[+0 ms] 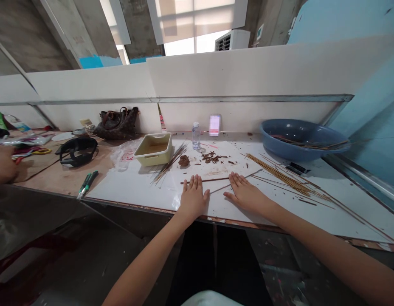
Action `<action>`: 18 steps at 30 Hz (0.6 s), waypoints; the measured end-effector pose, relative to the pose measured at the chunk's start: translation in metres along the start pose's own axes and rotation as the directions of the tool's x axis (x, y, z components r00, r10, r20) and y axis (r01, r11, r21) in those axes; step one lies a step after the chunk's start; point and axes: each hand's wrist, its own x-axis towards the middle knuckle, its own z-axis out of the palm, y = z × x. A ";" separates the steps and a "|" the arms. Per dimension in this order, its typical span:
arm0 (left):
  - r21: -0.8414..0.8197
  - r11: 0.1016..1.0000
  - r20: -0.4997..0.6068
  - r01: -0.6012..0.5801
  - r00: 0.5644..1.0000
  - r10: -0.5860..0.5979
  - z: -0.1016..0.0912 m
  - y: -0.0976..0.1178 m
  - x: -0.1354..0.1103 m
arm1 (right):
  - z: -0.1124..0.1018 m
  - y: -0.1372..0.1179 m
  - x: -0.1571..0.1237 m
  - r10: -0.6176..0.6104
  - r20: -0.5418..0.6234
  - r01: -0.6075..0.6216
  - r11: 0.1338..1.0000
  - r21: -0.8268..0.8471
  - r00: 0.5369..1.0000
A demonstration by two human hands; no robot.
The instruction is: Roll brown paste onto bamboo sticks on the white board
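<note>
Both hands lie flat on the white table sheet [120, 186], fingers stretched forward. Under the fingers of my left hand [193, 196] and the fingertips of my right hand [243, 191] runs a thin dark-brown rolled strip [213, 179]. A greyish thin stick [220, 188] slants between the hands and passes by my right fingers. Ahead of them sit a brown dough-like lump [184, 160] and a scatter of short brown pieces [211, 157]. A bundle of thin tan sticks [280, 175] lies to the right of my right hand. More thin sticks [170, 163] lie at the left.
A pale yellow tub [140, 158] with brownish contents, a water bottle [196, 137] and a phone [215, 125] stand behind. At right is a blue basin [299, 146] holding sticks. Green-handled cutters [88, 183], black goggles-like gear [77, 151] and a handbag [117, 123] are left. Another person's hand [4, 165] shows far left.
</note>
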 end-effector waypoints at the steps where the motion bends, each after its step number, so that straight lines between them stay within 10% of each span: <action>1: 0.006 1.000 -0.001 -0.012 1.000 0.012 0.003 -0.002 -0.006 | 0.003 0.001 -0.006 -0.006 -0.004 0.006 1.000 0.011 1.000; 12: -0.009 0.994 0.033 0.106 0.994 -0.106 -0.017 -0.002 0.047 | -0.016 0.006 0.048 0.029 0.044 -0.028 0.999 -0.025 0.999; 18: -0.004 1.000 -0.068 0.029 0.997 -0.029 0.003 -0.007 -0.002 | 0.007 0.012 0.011 -0.073 -0.067 0.070 0.997 -0.041 0.995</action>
